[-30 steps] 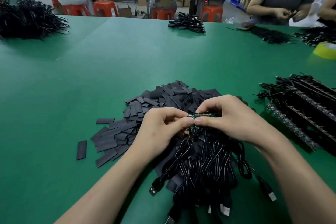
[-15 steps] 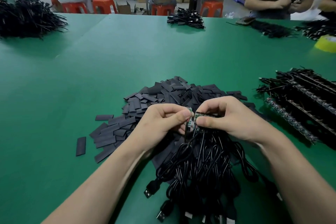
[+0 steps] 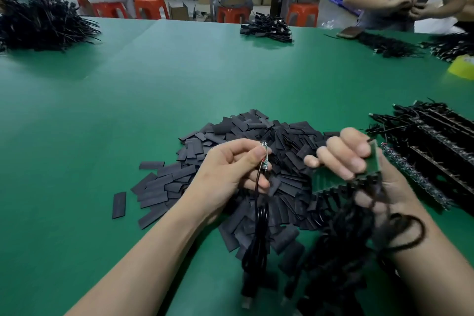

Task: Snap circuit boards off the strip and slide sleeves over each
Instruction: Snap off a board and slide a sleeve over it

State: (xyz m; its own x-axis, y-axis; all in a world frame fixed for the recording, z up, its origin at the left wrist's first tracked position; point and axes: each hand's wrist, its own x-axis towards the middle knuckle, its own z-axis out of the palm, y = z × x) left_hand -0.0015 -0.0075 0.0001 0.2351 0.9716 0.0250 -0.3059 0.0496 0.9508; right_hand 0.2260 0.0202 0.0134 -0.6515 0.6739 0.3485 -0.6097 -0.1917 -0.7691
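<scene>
Left grip [image 3: 230, 174]: pinching one loose board [image 3: 341, 159] | right grip [image 3: 354, 161]: clutching strip [image 3: 329, 181] | risk: dangling cables [image 3: 257, 215], lower centre, may tangle and tug the board free before sleeving.

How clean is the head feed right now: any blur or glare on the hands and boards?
Head view: the left hand and its snapped-off board are fairly sharp; the right hand, the board strip and the cable bundle are smeared by motion blur. Head view: lighting is even, shadows soft, no glare on the green table; the wide lens stretches the corners.
</scene>
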